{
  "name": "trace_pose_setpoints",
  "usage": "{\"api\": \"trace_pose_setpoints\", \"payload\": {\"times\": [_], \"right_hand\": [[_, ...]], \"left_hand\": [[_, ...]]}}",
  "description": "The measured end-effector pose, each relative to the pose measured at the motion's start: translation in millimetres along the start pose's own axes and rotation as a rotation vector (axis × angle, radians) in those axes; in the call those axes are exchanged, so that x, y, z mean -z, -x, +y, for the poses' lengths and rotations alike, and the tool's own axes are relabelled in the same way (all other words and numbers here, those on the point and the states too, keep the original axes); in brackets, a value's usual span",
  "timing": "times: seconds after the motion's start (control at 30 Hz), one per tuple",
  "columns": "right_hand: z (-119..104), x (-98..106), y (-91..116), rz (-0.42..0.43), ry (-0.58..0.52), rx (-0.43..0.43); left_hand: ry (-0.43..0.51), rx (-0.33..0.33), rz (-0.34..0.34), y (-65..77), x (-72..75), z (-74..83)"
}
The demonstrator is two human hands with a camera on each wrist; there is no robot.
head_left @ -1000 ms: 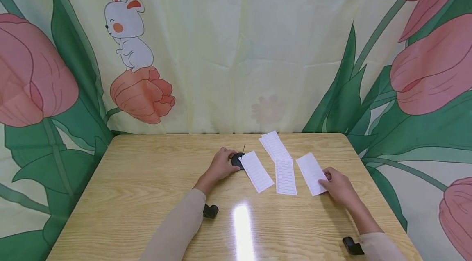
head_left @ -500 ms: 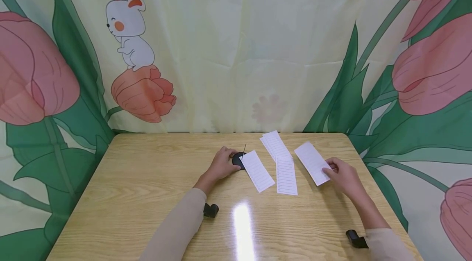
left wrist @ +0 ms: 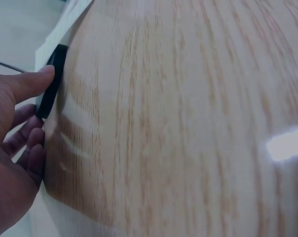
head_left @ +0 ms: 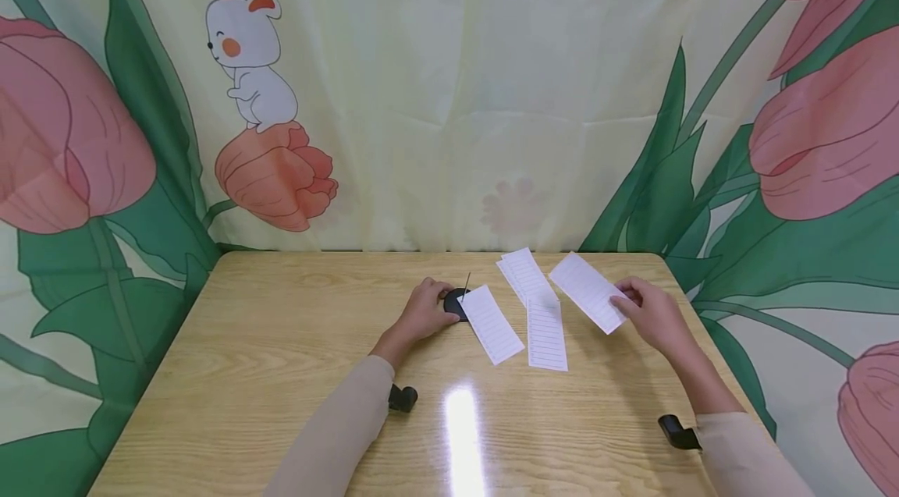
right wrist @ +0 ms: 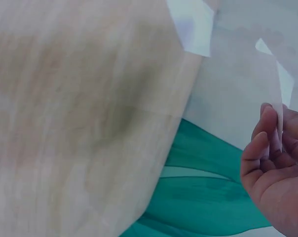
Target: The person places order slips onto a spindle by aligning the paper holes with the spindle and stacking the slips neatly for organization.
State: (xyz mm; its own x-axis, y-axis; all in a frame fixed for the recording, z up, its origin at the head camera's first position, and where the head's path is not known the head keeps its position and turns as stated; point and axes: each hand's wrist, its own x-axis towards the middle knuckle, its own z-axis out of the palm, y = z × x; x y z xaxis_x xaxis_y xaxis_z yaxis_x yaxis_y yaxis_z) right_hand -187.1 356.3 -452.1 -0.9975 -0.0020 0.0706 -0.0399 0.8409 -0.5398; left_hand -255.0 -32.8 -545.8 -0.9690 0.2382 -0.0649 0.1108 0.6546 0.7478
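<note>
My left hand (head_left: pixel 424 310) grips the edge of a round black base with a thin upright needle, a receipt spike (head_left: pixel 455 306). In the left wrist view the thumb presses one side of the black base (left wrist: pixel 53 86), with fingers on the other. A lined white paper slip (head_left: pixel 492 327) has its upper corner over the base, by the needle; whether it is pierced is too small to tell. My right hand (head_left: pixel 653 314) pinches another lined slip (head_left: pixel 584 290) by its lower right corner, raised above the table. The right wrist view shows this slip (right wrist: pixel 279 81) nearly edge-on.
Several lined slips lie between the hands: one slip (head_left: pixel 547 335) nearer me, overlapping slips (head_left: pixel 523 275) behind it. The wooden table (head_left: pixel 281 341) ends at a curtain (head_left: pixel 393 91) printed with tulips and a rabbit. A bright reflection lies on the tabletop.
My right hand has lifted its slip and moved it away from me, tilting it further left. The left hand stays on the spike's base. The loose slips stay in place.
</note>
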Motion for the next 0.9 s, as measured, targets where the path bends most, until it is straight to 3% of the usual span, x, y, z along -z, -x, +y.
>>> {"api": "trace_pose_setpoints", "payload": {"times": [0.63, 0.9], "right_hand": [[-41, 2, -15, 0.011, -0.064, 0.025], [-53, -2, -17, 0.008, -0.108, 0.040]], "left_hand": [[-0.023, 0.018, -0.004, -1.3, -0.9, 3.0], [-0.015, 0.014, -0.016, 3.4, 8.2, 10.3]]}}
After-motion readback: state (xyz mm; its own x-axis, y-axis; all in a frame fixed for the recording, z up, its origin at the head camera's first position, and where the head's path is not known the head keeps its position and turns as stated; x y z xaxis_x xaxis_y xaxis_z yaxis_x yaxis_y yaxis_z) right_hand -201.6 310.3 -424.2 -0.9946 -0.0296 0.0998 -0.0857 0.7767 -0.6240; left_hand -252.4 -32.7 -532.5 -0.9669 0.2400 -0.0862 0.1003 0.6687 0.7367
